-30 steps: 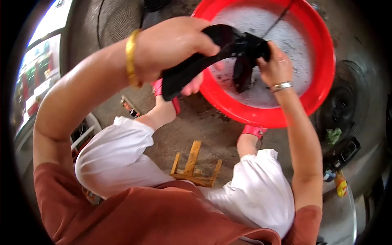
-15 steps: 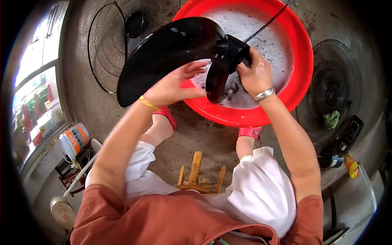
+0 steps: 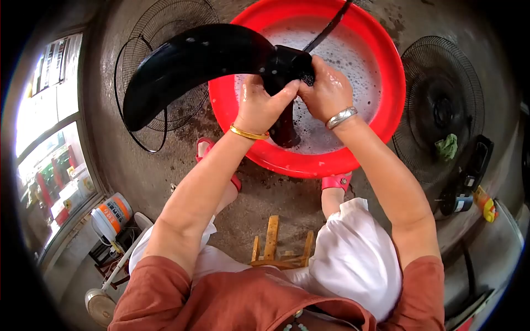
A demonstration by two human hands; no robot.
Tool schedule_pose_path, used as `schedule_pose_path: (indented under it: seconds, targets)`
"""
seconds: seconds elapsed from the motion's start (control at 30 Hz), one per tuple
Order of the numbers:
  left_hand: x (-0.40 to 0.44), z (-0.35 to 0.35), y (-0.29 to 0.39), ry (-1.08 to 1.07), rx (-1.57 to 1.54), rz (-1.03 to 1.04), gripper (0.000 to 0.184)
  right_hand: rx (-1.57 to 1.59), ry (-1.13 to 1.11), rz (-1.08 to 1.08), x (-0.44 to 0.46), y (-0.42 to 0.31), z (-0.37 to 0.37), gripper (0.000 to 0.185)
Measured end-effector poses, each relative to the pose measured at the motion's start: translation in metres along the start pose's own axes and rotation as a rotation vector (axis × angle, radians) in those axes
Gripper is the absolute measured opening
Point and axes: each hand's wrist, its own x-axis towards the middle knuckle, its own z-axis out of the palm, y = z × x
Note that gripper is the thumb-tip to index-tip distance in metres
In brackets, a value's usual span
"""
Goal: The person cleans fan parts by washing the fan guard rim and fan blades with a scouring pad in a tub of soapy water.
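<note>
A wet black fan blade assembly (image 3: 193, 63) is held over a red basin (image 3: 309, 165) of sudsy water. One broad blade reaches out to the left, another dips toward the suds, and a third edge points to the upper right. My left hand (image 3: 262, 105), with a gold bracelet, grips the assembly from below near its hub. My right hand (image 3: 329, 91), with a silver bracelet, is closed on the hub's right side. The two thumbs meet at the hub, and some fingertips are hidden behind it.
Wire fan grilles lie on the floor at the upper left (image 3: 165, 22) and right (image 3: 441, 71). A green cloth (image 3: 447, 147) rests on the right one. A wooden stool (image 3: 270, 240) stands between my legs; a white bucket (image 3: 113, 214) is at the left.
My left hand has come from the blade's underside to grip near the hub, beside my right hand. The blade assembly and both hands appear further left in view.
</note>
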Motion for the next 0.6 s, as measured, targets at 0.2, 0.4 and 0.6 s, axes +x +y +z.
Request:
schedule_pose_path:
  seconds: [0.2, 0.4, 0.6]
  targets:
    - [-0.014, -0.003, -0.011, 0.026, 0.133, 0.009, 0.025, -0.18, -0.124, -0.05, -0.005, -0.006, -0.012, 0.026]
    - [-0.026, -0.001, -0.015, 0.088, 0.095, 0.009, 0.024, -0.243, -0.126, -0.127, -0.015, 0.008, -0.018, 0.02]
    - [-0.017, -0.036, -0.011, 0.158, -0.112, -0.217, 0.036, -0.392, -0.121, 0.048, 0.006, 0.081, -0.004, 0.024]
